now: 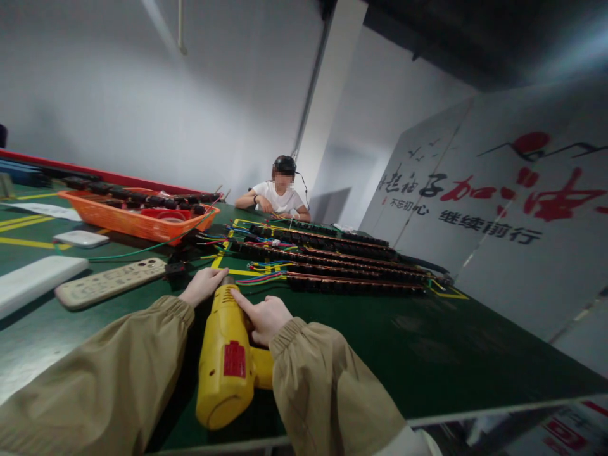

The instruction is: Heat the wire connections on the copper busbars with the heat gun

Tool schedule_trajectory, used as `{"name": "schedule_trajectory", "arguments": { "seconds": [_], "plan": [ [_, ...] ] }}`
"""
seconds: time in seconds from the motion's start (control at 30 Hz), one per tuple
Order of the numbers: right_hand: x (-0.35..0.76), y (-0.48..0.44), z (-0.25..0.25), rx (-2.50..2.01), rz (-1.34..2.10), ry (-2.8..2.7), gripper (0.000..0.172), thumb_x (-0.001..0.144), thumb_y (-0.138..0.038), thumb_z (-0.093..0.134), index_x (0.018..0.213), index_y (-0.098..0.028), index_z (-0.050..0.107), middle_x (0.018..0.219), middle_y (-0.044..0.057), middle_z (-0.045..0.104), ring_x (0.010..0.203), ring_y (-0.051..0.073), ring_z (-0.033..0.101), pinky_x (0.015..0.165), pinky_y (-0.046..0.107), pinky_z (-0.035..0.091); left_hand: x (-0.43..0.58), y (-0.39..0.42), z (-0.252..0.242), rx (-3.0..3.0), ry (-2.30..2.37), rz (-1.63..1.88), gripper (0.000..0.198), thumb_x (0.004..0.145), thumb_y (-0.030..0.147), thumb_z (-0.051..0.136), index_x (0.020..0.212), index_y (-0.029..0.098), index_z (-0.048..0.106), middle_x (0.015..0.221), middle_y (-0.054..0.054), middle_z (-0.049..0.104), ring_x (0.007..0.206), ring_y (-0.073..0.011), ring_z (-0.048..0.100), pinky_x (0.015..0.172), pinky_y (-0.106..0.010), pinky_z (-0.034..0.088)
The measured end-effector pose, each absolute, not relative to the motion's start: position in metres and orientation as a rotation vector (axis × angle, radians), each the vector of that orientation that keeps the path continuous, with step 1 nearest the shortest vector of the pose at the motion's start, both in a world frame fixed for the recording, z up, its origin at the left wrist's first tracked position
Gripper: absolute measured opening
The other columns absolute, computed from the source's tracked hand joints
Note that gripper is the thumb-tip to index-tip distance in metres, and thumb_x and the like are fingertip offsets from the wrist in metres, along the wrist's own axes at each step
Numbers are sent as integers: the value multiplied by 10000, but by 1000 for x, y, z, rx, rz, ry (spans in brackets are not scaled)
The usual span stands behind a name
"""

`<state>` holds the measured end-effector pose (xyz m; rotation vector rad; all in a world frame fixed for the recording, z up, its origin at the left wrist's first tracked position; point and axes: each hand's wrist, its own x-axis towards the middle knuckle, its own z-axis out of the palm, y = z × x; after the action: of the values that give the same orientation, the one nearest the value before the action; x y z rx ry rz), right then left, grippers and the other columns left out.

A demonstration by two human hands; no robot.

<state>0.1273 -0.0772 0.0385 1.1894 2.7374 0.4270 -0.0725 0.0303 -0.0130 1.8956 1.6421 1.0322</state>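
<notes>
A yellow heat gun (223, 367) with a red label lies on the green table, its metal nozzle pointing away from me and its handle to the right. My left hand (203, 286) is beside the nozzle, fingers drawn together at its tip; whatever they may hold is hidden. From the right, my right hand (268, 318) closes against the front of the gun, with the index finger laid on the yellow housing and the other fingers curled out of sight. Just beyond the nozzle lie coloured wires (261, 277) with ring-like ends, running into long black strips (356, 286).
An orange basket (137, 221) with black parts stands at the back left. Nearer are a beige remote control (114, 283), a white box-shaped object (40, 282) and a small white device (82, 238). Across the table (380, 342) sits a co-worker (280, 193) in a white top.
</notes>
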Motion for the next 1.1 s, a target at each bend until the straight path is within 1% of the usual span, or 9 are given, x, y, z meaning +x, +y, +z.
{"name": "schedule_trajectory", "arguments": {
  "seconds": [0.1, 0.27, 0.33, 0.43, 0.53, 0.67, 0.83, 1.0, 1.1],
  "plan": [
    [129, -79, 41, 1181, 406, 2734, 582, 856, -451, 520, 1324, -149, 350, 871, 28, 618, 741, 152, 604, 782, 372, 475, -71, 28, -11, 1899, 1646, 1030, 605, 724, 616, 370, 807, 130, 721, 814, -76, 704, 826, -247, 627, 699, -257, 432],
    [133, -80, 42, 1187, 406, 2713, 726, 803, -370, 590, 1395, -143, 235, 860, 38, 638, 765, 173, 615, 802, 367, 462, -69, 22, -6, 1936, 1653, 1013, 567, 741, 611, 352, 664, 147, 668, 686, -52, 672, 764, -234, 613, 649, -248, 408],
    [137, -80, 42, 1197, 405, 2694, 745, 787, -352, 611, 1395, -142, 236, 862, 42, 639, 772, 176, 616, 810, 367, 460, -68, 20, -4, 1946, 1657, 1016, 554, 745, 607, 346, 642, 153, 647, 626, -43, 642, 712, -221, 602, 616, -247, 394],
    [148, -78, 43, 1234, 387, 2657, 617, 826, -388, 574, 1344, -159, 330, 894, 43, 629, 781, 164, 609, 818, 373, 462, -68, 16, -1, 1947, 1645, 1013, 538, 753, 600, 331, 610, 164, 612, 519, -26, 566, 595, -195, 564, 561, -251, 365],
    [160, -77, 43, 1291, 352, 2614, 500, 860, -414, 533, 1271, -159, 411, 925, 40, 613, 782, 154, 603, 802, 379, 474, -68, 14, 0, 1929, 1653, 1021, 525, 753, 601, 329, 577, 172, 576, 467, -16, 519, 535, -181, 537, 539, -254, 341],
    [174, -75, 44, 1391, 319, 2569, 454, 872, -392, 525, 1248, -158, 428, 966, 47, 600, 809, 157, 600, 790, 378, 484, -68, 15, 0, 1891, 1650, 1031, 509, 735, 607, 355, 563, 175, 562, 464, -11, 518, 521, -180, 538, 545, -255, 343],
    [195, -71, 42, 1522, 280, 2509, 450, 873, -386, 530, 1250, -161, 433, 994, 51, 589, 837, 163, 595, 780, 380, 491, -66, 12, 3, 1857, 1636, 1008, 496, 723, 600, 366, 623, 170, 592, 492, 1, 513, 528, -179, 547, 558, -255, 358],
    [217, -70, 40, 1692, 304, 2430, 341, 889, -371, 511, 1197, -227, 490, 1020, 45, 584, 900, 158, 577, 828, 352, 464, -65, 9, 5, 1864, 1629, 991, 499, 723, 602, 360, 610, 169, 581, 484, 5, 482, 526, -176, 541, 555, -255, 358],
    [225, -72, 43, 1763, 322, 2390, 309, 895, -359, 503, 1181, -240, 499, 1002, 38, 586, 883, 150, 577, 819, 336, 463, -67, 12, 1, 1848, 1609, 1007, 494, 715, 611, 369, 610, 172, 570, 504, 4, 499, 531, -174, 545, 561, -253, 371]
  ]
}}
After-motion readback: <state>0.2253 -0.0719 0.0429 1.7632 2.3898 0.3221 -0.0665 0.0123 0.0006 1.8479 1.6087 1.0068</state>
